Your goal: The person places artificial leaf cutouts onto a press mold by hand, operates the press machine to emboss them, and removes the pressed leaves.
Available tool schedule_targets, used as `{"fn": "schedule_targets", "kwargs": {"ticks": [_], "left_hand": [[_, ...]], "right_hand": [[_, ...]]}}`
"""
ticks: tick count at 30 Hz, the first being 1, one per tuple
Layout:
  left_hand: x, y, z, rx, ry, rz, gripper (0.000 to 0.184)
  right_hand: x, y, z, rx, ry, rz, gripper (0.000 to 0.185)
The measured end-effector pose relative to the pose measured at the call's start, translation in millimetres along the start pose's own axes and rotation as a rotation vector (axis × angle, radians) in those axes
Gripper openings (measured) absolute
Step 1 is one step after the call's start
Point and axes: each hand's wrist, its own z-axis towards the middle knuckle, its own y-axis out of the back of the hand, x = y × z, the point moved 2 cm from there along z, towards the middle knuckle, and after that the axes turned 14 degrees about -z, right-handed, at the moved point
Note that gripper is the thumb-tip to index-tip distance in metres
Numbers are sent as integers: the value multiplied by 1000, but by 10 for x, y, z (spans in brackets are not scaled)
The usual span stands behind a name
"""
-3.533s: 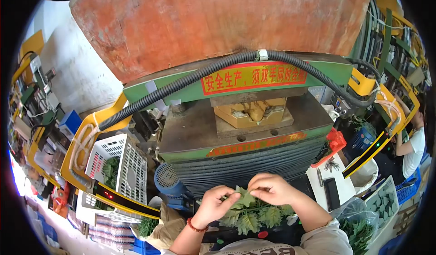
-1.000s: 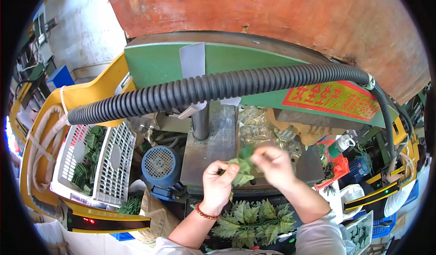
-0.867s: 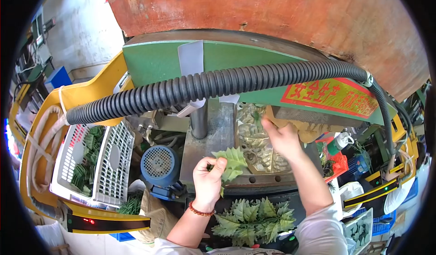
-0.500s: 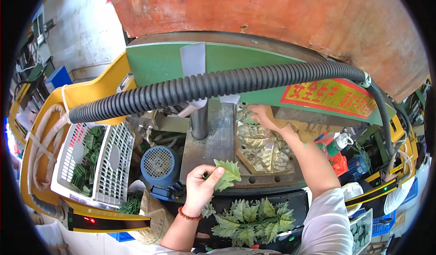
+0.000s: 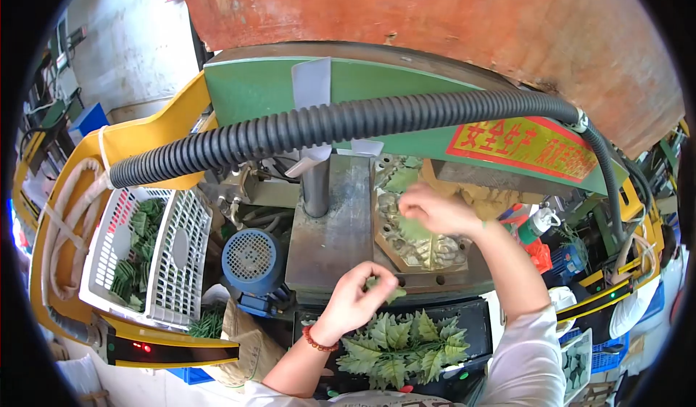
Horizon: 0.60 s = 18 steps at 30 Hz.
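Observation:
My left hand (image 5: pixel 360 297), with a red bead bracelet at the wrist, is closed on a green fabric leaf (image 5: pixel 396 293) that is mostly hidden behind the fingers. My right hand (image 5: pixel 438 210) is above the brass leaf-shaped mould (image 5: pixel 440 253), its fingers drawn together at a pale green leaf (image 5: pixel 413 229) lying over the mould's middle. Part of that leaf is covered by the hand. Farther back on the mould lies another leaf (image 5: pixel 402 180). Just below my left hand, a pile of green leaves (image 5: pixel 395 342) rests on a black tray (image 5: pixel 475 325).
A black ribbed hose (image 5: pixel 348 123) crosses above the hands, in front of a green machine beam (image 5: pixel 384 88). To the left are a white basket (image 5: pixel 177 258) of leaves and a blue motor (image 5: pixel 251 258). A green-and-white bottle (image 5: pixel 538 224) stands right of the mould.
My right hand has moved from the mould's back end toward its middle, where a leaf now lies. My left hand has shifted right, its leaf now mostly hidden.

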Motion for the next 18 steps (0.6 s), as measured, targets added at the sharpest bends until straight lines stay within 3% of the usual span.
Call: {"fn": "schedule_targets", "kwargs": {"ticks": [2, 3, 7, 12, 16, 18], "left_hand": [[137, 18, 1, -69, 238, -392, 19], [121, 23, -30, -70, 236, -387, 19], [-30, 206, -220, -219, 128, -143, 32], [-9, 292, -155, -166, -19, -171, 30], [-325, 43, -115, -113, -36, 112, 28], [-360, -36, -125, -76, -29, 215, 27]], "right_hand": [[-390, -234, 246, 66, 33, -459, 12], [-382, -236, 238, 61, 36, -458, 12], [-336, -311, 231, -170, 52, -336, 9], [-322, -348, -4, -34, -20, -441, 6], [832, 118, -281, 43, -3, -302, 13], [984, 35, -448, 97, 12, -284, 14]]}}
